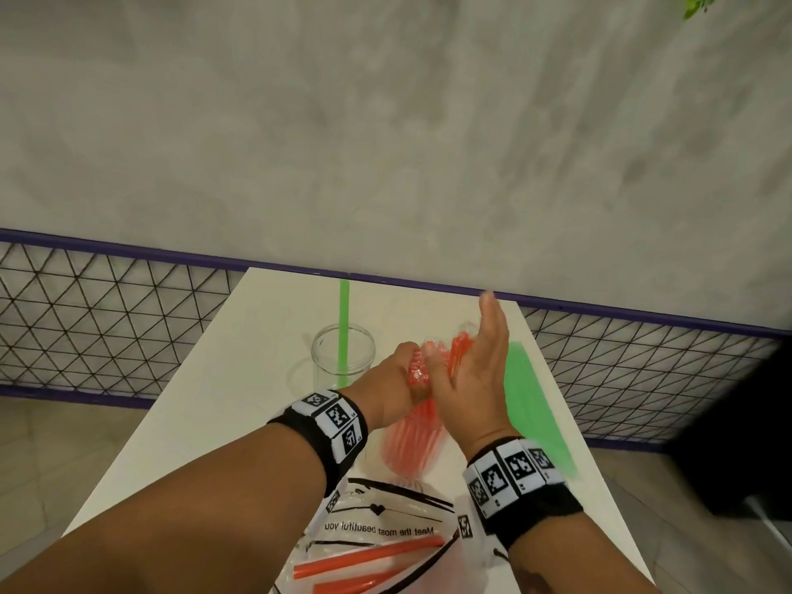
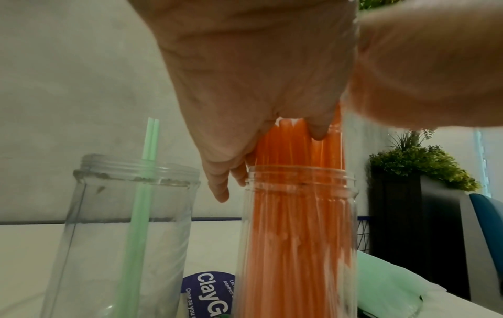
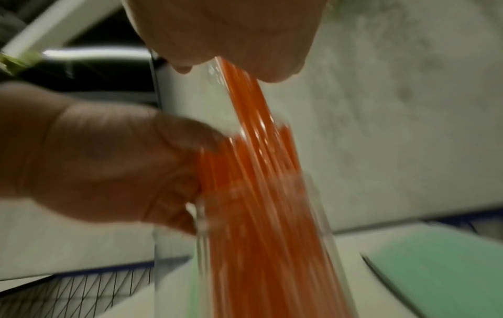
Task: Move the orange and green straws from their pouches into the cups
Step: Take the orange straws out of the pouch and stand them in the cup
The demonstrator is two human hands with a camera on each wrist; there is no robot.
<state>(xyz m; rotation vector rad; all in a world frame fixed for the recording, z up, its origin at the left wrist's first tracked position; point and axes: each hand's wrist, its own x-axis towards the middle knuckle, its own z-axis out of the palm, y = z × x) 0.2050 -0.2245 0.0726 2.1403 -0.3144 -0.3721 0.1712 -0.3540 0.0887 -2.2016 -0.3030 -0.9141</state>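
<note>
A clear cup [image 1: 412, 454] in the middle of the white table [image 1: 223, 405] holds a thick bundle of orange straws [image 2: 296, 226]. My left hand [image 1: 403, 379] grips the bundle's upper part just above the cup's rim [image 2: 299, 172]. My right hand [image 1: 486, 345] stands edge-up with straight fingers, its palm against the straw tops [image 3: 239, 90]; some clear wrap shows there. Behind and to the left, a second clear cup [image 1: 343, 351] holds green straws [image 2: 138, 193]. The green straw pouch [image 1: 531, 405] lies flat to the right. A printed clear pouch [image 1: 377, 529] near me holds a few orange straws [image 1: 368, 557].
A grey wall [image 1: 385, 122] with a purple rail [image 1: 128, 250] runs along the table's far end, with wire mesh on both sides. A blue round label [image 2: 207, 294] lies behind the cups. Potted plants [image 2: 419, 163] and a dark planter stand off to the right.
</note>
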